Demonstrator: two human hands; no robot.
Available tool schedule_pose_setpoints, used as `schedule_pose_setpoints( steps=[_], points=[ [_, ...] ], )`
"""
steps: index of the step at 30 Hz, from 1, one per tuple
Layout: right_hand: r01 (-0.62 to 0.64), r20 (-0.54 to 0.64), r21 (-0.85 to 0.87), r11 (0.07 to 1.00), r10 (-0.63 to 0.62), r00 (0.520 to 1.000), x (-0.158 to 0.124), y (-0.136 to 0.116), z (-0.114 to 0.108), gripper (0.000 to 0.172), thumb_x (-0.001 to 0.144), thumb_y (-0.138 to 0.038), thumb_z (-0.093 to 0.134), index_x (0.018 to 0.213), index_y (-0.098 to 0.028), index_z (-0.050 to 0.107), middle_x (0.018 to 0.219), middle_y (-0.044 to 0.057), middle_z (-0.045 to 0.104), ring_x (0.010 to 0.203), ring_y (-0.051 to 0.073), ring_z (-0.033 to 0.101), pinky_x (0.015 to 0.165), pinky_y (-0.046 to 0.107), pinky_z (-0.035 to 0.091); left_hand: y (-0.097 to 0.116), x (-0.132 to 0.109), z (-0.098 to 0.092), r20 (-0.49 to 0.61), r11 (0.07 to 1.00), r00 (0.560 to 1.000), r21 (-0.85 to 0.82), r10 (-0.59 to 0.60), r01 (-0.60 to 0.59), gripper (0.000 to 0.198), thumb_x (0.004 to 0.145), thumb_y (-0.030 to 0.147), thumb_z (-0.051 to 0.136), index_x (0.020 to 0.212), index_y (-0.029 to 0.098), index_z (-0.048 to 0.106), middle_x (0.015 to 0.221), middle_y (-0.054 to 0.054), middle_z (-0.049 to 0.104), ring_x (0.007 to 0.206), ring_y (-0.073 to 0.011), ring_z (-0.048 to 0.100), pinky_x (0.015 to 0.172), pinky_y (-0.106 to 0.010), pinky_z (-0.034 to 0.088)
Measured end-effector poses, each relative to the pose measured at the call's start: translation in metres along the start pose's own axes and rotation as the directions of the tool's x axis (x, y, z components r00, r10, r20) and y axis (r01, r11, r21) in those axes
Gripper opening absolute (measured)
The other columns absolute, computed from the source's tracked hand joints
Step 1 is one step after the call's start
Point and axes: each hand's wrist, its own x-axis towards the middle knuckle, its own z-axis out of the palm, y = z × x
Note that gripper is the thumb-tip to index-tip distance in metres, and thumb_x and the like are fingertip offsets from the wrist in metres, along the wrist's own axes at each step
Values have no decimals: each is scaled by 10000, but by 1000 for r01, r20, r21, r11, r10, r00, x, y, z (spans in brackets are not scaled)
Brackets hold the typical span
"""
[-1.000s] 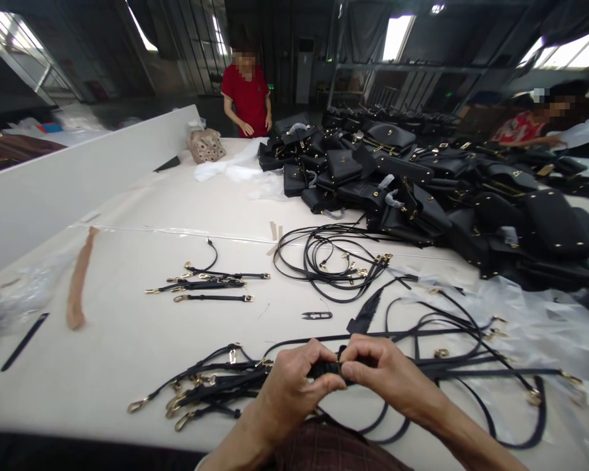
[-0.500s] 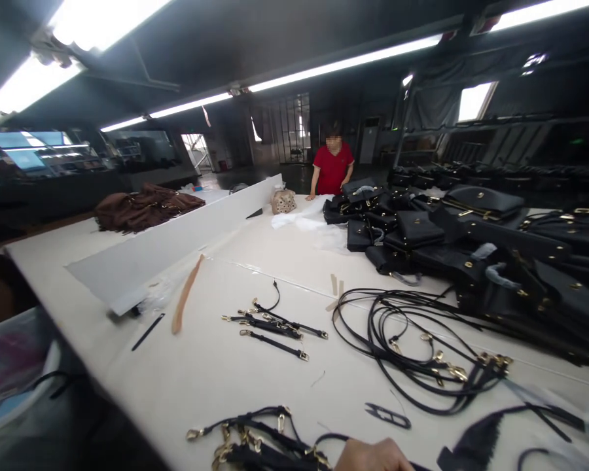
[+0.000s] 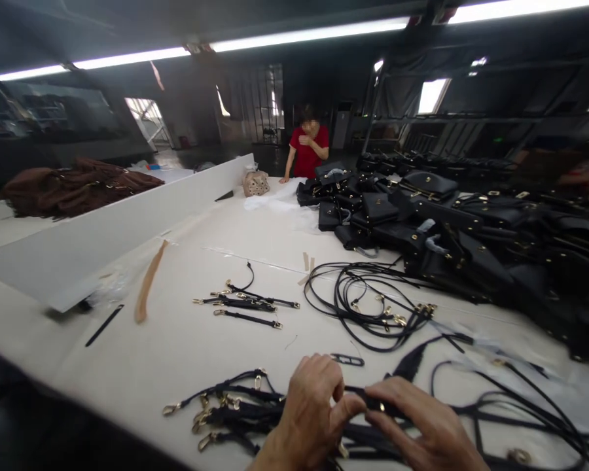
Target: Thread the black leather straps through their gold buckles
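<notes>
Lying pinched inside right grip (image 3: 429, 418), the strap (image 3: 389, 409) adjoins left grip (image 3: 314, 402), whose hold's unclear.

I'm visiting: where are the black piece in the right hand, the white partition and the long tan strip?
Black piece (image 3: 377, 405), head view: its uncovered part.
White partition (image 3: 142, 224), head view: middle of its face.
Tan strip (image 3: 150, 284), head view: halfway along.

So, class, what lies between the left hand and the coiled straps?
In the head view, a pair of black snips lies between the left hand and the coiled straps.
</notes>
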Motion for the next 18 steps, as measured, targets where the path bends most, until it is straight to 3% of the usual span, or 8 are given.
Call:
schedule_pose_setpoints(
  steps=[2,5,9,11,14,16,18],
  points=[
    [18,33,10,1000,-18,999,3,-6,1,168,906,-165,600,1060,-233,603,871,39,697,792,170,672,735,238,536,5,0,-5,158,998,986,-34,-54,60,462,909,571,437,637,197,426,631,21,456,625,-148,412,617,-284,314],
    [-28,75,48,998,24,997,5,-11,5,122,924,-142,553,994,-213,623,832,36,684,767,164,648,714,258,514,13,4,-12,361,957,921,-186,-144,222,359,898,394,540,629,191,417,592,59,400,579,-108,372,557,-247,270],
    [-194,77,110,975,187,979,3,-13,2,90,885,-226,632,958,-213,681,832,37,714,756,169,664,697,249,515,12,6,-15,456,862,882,-392,-120,321,332,881,335,553,619,182,417,587,68,359,574,-91,327,542,-226,257],
    [-369,88,130,920,360,929,2,-12,-5,113,825,-286,705,910,-212,711,837,42,727,771,187,672,713,258,522,1,2,-13,435,745,886,-536,-160,398,387,908,414,508,620,193,374,574,74,318,543,-84,275,512,-223,231],
    [-593,95,202,779,587,804,-2,-7,-18,161,764,-318,736,868,-195,731,830,48,721,767,202,658,706,278,515,-23,-10,-15,378,550,882,-689,-282,471,442,898,506,496,632,218,293,548,94,257,494,-74,192,470,-218,174],
    [-680,130,269,682,674,727,-5,-4,-23,190,735,-319,740,857,-175,729,791,39,697,729,189,627,659,267,493,-37,-16,-22,382,550,864,-667,-329,503,480,872,555,513,623,224,270,530,101,240,479,-71,170,456,-216,155],
    [-738,213,323,592,714,667,-7,-4,-25,207,709,-303,746,852,-158,716,743,19,664,671,163,584,592,245,453,-44,-19,-34,415,682,850,-520,-325,515,487,875,567,503,601,213,311,526,87,292,488,-77,222,468,-212,199]
  ],
)
